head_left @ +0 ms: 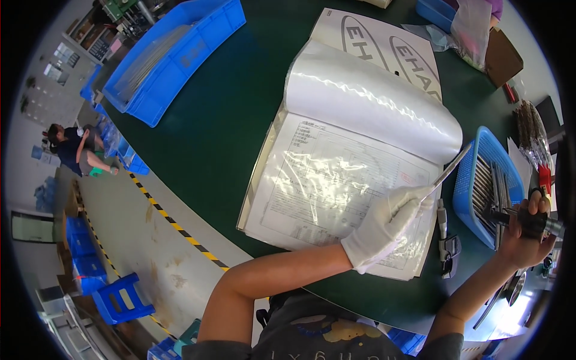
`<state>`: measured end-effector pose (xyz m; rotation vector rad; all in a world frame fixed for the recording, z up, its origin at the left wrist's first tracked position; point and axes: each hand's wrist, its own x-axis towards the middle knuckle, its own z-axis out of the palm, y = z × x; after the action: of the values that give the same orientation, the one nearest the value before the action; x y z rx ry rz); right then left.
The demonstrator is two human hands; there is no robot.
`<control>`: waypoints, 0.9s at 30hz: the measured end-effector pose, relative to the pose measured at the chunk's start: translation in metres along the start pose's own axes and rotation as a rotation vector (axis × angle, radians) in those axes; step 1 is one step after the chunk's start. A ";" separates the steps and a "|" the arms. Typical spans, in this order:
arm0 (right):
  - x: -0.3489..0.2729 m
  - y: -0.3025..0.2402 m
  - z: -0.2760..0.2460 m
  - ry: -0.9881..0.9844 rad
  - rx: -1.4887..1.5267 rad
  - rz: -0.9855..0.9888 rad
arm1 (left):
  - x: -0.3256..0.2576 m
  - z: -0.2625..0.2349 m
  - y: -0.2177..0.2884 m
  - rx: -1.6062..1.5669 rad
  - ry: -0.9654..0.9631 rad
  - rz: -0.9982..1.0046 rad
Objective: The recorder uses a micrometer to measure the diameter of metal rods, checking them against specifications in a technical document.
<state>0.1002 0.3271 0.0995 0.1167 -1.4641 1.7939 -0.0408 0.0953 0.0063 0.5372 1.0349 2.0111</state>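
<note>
The left hand (384, 223) hides part of a metal rod (451, 167).

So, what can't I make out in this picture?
All in the head view:
- Lower end of the thin metal rod: hidden by the white-gloved left grip.
- Part of the black-and-metal tool: covered by the right grip.
- Text on the open page: too small, and partly washed out by glare.
- Far end of the large blue bin: cut off by the top edge.

I saw a white glove (384, 229), silvery rod (451, 167), dark green table (210, 138), blue basket (464, 195) and black-and-yellow striped floor tape (173, 225).
</note>
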 end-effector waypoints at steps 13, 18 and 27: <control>0.003 0.012 0.006 -0.042 0.000 0.091 | 0.008 -0.002 0.001 -0.125 -0.141 -0.294; 0.000 0.014 0.014 -0.018 -0.018 0.098 | 0.008 0.003 0.003 -0.137 -0.124 -0.315; -0.001 0.017 0.022 -0.071 -0.055 0.147 | 0.004 0.004 0.008 0.054 -0.186 -0.389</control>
<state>0.0813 0.3072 0.0927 0.0457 -1.6077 1.8815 -0.0446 0.0975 0.0152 0.4970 0.9949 1.5668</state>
